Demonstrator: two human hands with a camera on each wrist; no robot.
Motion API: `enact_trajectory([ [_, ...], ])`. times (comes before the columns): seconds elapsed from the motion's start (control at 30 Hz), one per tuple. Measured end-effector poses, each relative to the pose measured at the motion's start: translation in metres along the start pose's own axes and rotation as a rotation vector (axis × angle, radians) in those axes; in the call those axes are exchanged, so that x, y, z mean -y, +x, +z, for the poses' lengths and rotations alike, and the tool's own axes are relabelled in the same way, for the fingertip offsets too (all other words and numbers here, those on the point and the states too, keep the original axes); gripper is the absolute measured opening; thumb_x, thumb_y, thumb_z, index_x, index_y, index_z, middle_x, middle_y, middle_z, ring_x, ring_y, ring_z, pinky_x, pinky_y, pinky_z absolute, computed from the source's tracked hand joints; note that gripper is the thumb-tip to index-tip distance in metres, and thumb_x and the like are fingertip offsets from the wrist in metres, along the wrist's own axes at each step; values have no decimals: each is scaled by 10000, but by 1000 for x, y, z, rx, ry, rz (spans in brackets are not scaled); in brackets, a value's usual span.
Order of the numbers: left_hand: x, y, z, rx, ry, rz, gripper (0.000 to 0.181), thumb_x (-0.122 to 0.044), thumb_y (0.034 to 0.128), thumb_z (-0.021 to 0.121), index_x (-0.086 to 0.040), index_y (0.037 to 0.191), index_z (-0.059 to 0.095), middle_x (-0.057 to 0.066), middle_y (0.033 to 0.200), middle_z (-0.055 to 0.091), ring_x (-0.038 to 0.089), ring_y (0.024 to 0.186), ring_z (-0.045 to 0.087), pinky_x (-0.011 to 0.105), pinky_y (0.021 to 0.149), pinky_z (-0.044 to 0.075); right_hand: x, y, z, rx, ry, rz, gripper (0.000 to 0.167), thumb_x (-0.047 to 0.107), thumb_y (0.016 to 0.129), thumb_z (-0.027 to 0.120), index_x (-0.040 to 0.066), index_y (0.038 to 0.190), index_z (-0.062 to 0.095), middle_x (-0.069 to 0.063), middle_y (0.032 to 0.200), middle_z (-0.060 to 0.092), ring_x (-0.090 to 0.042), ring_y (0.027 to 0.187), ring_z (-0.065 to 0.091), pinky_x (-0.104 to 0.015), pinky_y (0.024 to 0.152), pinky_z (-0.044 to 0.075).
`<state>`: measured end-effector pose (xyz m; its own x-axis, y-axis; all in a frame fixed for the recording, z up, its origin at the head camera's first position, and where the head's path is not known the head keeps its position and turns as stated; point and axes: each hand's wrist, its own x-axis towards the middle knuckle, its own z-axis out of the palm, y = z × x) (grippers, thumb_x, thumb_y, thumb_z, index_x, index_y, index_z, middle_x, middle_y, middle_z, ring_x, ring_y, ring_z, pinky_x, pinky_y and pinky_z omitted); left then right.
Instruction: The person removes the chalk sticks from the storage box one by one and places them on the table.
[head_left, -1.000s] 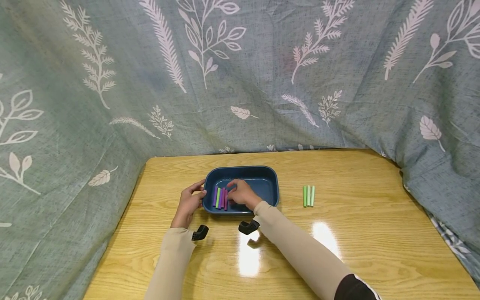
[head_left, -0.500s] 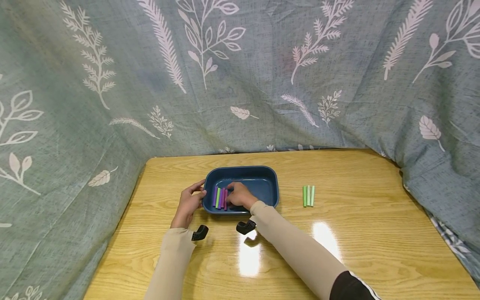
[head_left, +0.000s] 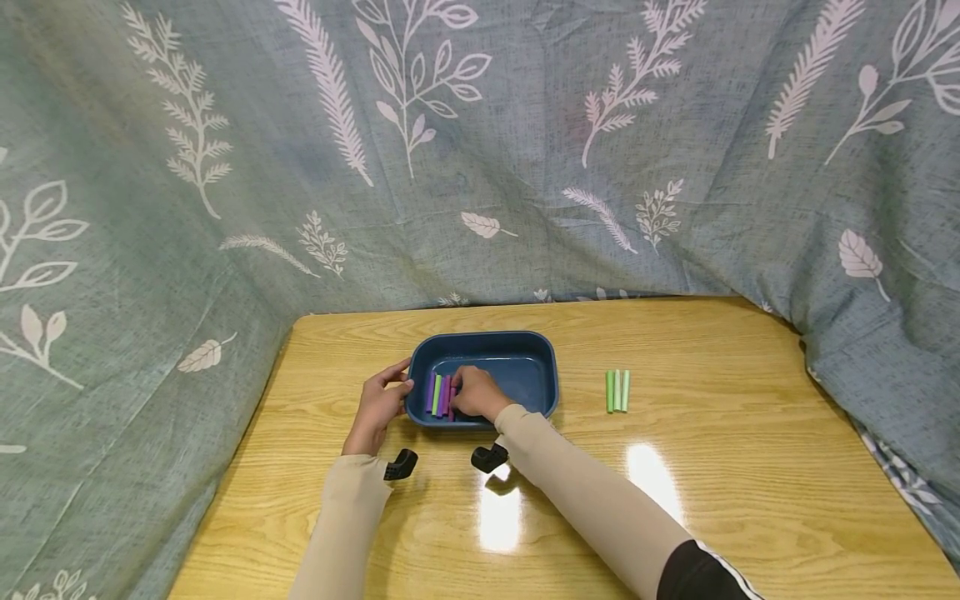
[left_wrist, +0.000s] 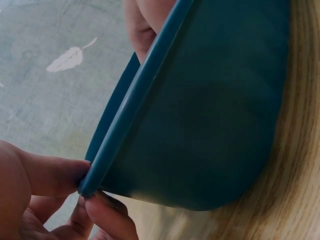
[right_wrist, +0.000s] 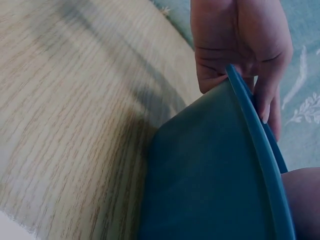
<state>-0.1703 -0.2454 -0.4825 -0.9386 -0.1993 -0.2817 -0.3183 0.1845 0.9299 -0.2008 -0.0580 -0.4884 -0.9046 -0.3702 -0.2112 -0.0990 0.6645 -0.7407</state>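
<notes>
A dark blue rectangular tray sits on the table. My left hand pinches its left rim between thumb and fingers, seen closely in the left wrist view where the hand grips the rim's corner. Inside, at the left end, several chalk sticks lie side by side, purple ones and a green chalk stick. My right hand reaches into the tray, its curled fingertips at the rightmost purple chalk stick, seeming to pinch it; the hand partly covers that stick. The tray wall hides those fingertips in both wrist views.
Three green chalk sticks, from mid to pale green, lie side by side on the wooden table right of the tray. A patterned grey-green cloth hangs behind the table and along its sides.
My right hand has shifted slightly left inside the tray, and its spread fingers have drawn together at the rightmost purple chalk stick. The left hand and tray stay in place.
</notes>
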Motion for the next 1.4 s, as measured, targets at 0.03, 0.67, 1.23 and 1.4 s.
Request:
enact_trajectory([
  [0.03,0,0,0,-1,1,-2,482,21,1054,575,-44,1532,559,118,1180,490,101,784,610,186,584,521,0,0,0,-2,8,-2,232,46,887,800,7,1085,686,-139,1052,715,-240,921,600,-390,881,543],
  [0.67,1,2,0,2,10,-6,476,-3,1062,577,-72,1533,567,118,1194,490,131,812,589,204,598,514,2,-8,-1,-177,137,-89,206,-57,859,798,16,932,620,-72,798,617,-173,714,560,-287,651,486],
  [1.23,4,2,-2,-1,-2,-3,466,-11,1067,572,-74,1529,572,111,1185,492,128,799,580,205,593,508,-17,-24,-51,-155,454,-24,187,-86,948,718,-64,1117,642,-175,977,660,-313,786,742,-451,759,646],
  [1.4,3,3,-2,1,-5,-2,468,-8,1066,572,-72,1529,572,102,1177,492,132,808,583,206,596,510,-26,-30,-67,-170,479,-15,199,-71,965,707,-72,1151,636,-174,994,671,-296,806,737,-496,816,635],
])
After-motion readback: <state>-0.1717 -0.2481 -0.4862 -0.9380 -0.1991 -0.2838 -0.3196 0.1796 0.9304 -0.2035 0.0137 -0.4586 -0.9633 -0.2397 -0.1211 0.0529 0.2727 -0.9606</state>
